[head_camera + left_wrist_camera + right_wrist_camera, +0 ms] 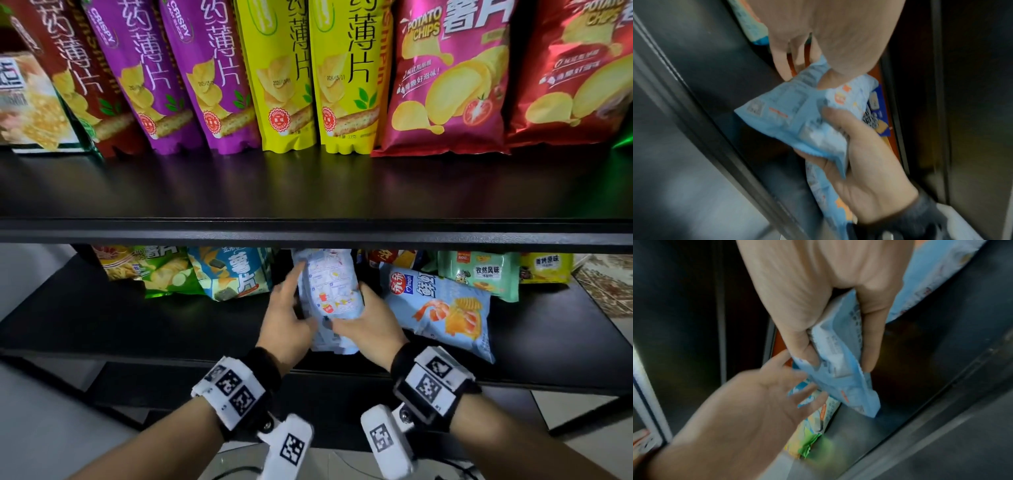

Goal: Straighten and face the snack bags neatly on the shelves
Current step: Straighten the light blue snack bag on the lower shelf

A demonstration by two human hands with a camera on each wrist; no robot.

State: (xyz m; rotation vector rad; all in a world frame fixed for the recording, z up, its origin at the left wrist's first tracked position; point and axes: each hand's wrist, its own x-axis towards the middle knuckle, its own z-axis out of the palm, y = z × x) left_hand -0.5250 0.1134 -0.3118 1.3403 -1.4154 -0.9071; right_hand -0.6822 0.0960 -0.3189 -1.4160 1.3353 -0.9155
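i see two black shelves, one above the other. on the upper shelf a row of tall snack bags stands upright with fronts facing out, in red, purple, yellow and pink. the lower shelf holds smaller bags in looser order; a prawn-cracker bag lies tilted on its back at the right. between that one and a blue seaweed-chip bag is the pale blue bag i am working on — its printed back panel faces me, so i judge it needs turning. my right hand grips its lower right edge, thumb on the panel and fingers curled behind. my left hand rests on the left side with fingers extended, not clenched. the bag looks light, puffed with air and crinkly — the film is likely slippery and the contents fragile. i would hold it by the side seams, not squeeze the middle.
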